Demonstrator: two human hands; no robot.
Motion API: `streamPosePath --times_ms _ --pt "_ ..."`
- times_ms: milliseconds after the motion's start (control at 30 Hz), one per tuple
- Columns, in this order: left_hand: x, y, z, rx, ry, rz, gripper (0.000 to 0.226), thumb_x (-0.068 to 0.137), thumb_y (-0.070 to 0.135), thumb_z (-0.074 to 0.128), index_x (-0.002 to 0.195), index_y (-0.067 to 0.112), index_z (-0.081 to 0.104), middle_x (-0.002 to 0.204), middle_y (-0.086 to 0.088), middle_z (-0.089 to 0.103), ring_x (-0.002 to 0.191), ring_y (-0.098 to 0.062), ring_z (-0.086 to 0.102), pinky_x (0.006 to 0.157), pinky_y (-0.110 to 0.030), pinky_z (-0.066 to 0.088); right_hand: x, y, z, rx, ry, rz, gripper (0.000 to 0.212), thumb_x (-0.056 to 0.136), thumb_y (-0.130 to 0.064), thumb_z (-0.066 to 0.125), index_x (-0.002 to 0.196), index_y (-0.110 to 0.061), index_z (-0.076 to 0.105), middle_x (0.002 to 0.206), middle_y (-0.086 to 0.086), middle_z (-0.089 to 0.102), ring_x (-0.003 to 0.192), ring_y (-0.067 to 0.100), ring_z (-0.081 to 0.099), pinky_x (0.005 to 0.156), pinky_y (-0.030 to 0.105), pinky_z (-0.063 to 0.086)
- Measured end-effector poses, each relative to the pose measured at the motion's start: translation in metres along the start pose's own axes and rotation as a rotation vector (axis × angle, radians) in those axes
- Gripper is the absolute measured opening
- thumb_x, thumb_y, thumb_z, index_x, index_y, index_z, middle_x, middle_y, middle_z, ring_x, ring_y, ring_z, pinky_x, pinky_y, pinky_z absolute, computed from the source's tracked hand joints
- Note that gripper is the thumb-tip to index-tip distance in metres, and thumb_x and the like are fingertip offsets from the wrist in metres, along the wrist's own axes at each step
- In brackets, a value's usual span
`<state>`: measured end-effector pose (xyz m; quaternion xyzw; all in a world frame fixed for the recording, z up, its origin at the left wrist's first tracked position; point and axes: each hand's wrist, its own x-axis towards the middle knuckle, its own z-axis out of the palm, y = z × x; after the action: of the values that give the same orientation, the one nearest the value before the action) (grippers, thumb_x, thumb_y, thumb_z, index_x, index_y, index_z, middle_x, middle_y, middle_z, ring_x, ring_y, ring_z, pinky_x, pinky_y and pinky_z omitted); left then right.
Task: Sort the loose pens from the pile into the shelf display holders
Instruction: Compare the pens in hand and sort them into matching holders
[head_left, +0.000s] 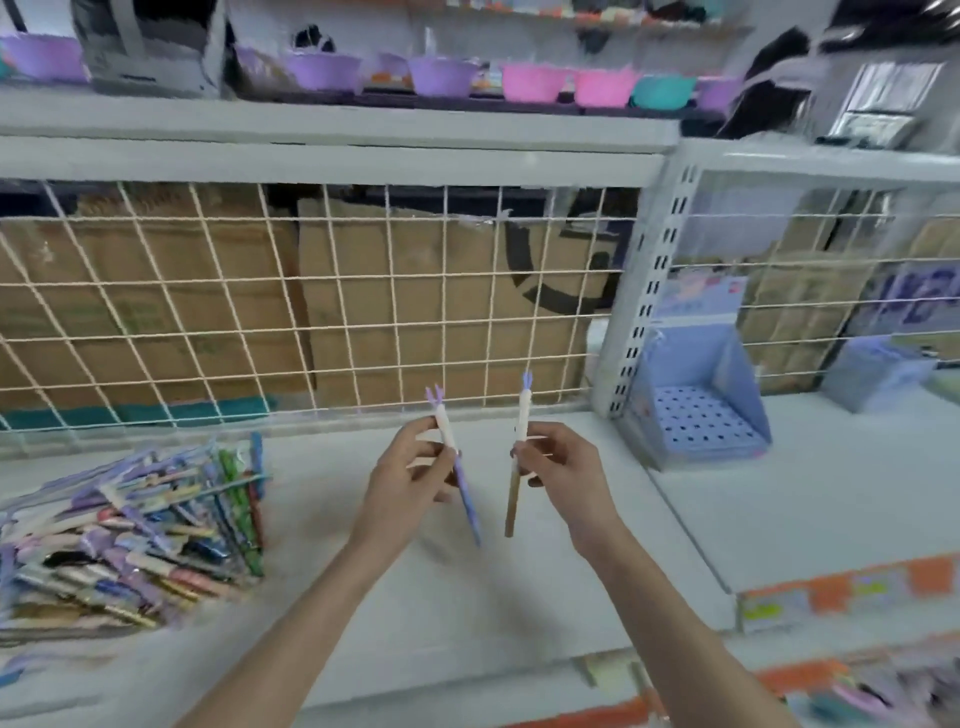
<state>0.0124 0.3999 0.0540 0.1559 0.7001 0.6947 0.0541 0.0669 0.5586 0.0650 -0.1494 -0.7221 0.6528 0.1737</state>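
Observation:
My left hand (410, 480) pinches a purple pen (470, 506) with a white cap, held almost upright over the middle of the white shelf (467, 597). Beside it, my right hand (563, 470) pinches a brown pen (513, 501) with a white cap, also upright. The two pens stand a little apart. A pile of loose pens (130, 535) in many colours lies on the shelf at the left. A blue display holder (698, 410) with a perforated base stands at the right, just past the shelf upright; no pens show in it.
A white wire grid (311, 306) backs the shelf, with cardboard boxes behind it. A perforated metal upright (641, 312) divides the two bays. Another blue box (872, 371) stands at far right. Small coloured baskets (436, 78) line the shelf above. The picture is blurred.

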Motion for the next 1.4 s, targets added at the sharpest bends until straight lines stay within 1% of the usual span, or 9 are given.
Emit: streamPosePath --times_ms 167,267,467,567,700,867,1067,1233,1400 --pt "-0.005 0.010 0.083 0.007 -0.069 0.040 0.031 0.091 0.002 0.055 0.100 0.032 0.053 0.082 -0.003 0.067 0.064 -0.008 0.065 0.054 -0.021 0.052 -0.007 0.007 -0.086 0.045 0.072 -0.001 0.017 0.087 -0.006 0.061 0.085 -0.023 0.060 0.076 0.001 0.067 0.064 0.006 0.060 0.058 0.015 0.047" --pt "-0.012 0.012 0.140 0.029 -0.090 0.039 0.030 0.091 0.003 0.055 0.101 0.031 0.053 0.084 -0.003 0.067 0.064 -0.009 0.065 0.054 -0.023 0.053 -0.012 0.013 -0.145 0.041 0.104 -0.007 0.013 0.086 -0.007 0.063 0.089 -0.020 0.061 0.074 0.000 0.066 0.065 0.007 0.060 0.057 0.013 0.046" --pt "-0.028 0.013 0.269 0.051 -0.189 0.037 0.033 0.091 0.003 0.055 0.120 0.017 0.049 0.085 -0.002 0.063 0.064 -0.011 0.063 0.053 -0.024 0.052 -0.023 0.023 -0.269 -0.010 0.204 -0.051 0.010 0.084 -0.005 0.064 0.093 -0.010 0.063 0.073 0.007 0.064 0.065 0.011 0.060 0.057 0.012 0.045" --pt "-0.034 0.019 0.327 0.041 -0.243 0.038 0.029 0.092 0.006 0.055 0.118 0.019 0.048 0.086 0.000 0.065 0.061 -0.004 0.064 0.057 -0.029 0.052 -0.029 0.023 -0.321 -0.034 0.248 -0.055 0.012 0.083 -0.007 0.065 0.088 -0.019 0.064 0.069 -0.001 0.064 0.061 0.003 0.058 0.059 0.016 0.046" --pt "-0.041 0.024 0.388 0.032 -0.314 0.040 0.026 0.093 0.007 0.054 0.108 0.028 0.051 0.088 0.000 0.066 0.060 -0.004 0.064 0.057 -0.026 0.051 -0.034 0.024 -0.374 -0.043 0.297 -0.066 0.016 0.083 -0.007 0.066 0.085 -0.023 0.062 0.066 -0.003 0.062 0.058 -0.001 0.056 0.059 0.016 0.047" --pt "-0.042 0.021 0.436 0.077 -0.407 0.027 0.030 0.093 0.010 0.055 0.099 0.039 0.049 0.091 0.000 0.067 0.063 -0.003 0.064 0.066 -0.037 0.053 -0.034 0.036 -0.416 -0.027 0.363 -0.030 0.016 0.081 -0.010 0.068 0.084 -0.024 0.062 0.065 -0.003 0.060 0.064 0.007 0.057 0.065 0.026 0.049" --pt "-0.008 0.011 0.472 0.062 -0.452 0.029 0.027 0.093 0.010 0.055 0.101 0.036 0.051 0.087 0.001 0.067 0.062 -0.007 0.065 0.061 -0.029 0.051 -0.012 0.052 -0.450 0.006 0.429 0.032 0.015 0.082 -0.006 0.068 0.086 -0.020 0.062 0.062 -0.001 0.055 0.061 0.008 0.053 0.054 0.019 0.046" --pt "0.040 0.008 0.513 -0.021 -0.456 0.012 0.025 0.092 0.008 0.055 0.112 0.023 0.051 0.087 -0.001 0.067 0.062 -0.005 0.065 0.057 -0.024 0.050 0.033 0.049 -0.482 -0.057 0.493 0.037 0.012 0.085 -0.005 0.064 0.090 -0.016 0.062 0.062 0.001 0.056 0.055 0.003 0.055 0.051 0.016 0.046" --pt "0.091 0.012 0.538 -0.079 -0.457 0.039 0.026 0.093 0.008 0.054 0.106 0.029 0.052 0.091 -0.002 0.066 0.068 -0.005 0.066 0.060 -0.024 0.051 0.100 0.027 -0.513 -0.103 0.528 0.016 0.013 0.086 -0.005 0.061 0.090 -0.017 0.062 0.072 0.004 0.065 0.070 0.014 0.062 0.056 0.017 0.047"
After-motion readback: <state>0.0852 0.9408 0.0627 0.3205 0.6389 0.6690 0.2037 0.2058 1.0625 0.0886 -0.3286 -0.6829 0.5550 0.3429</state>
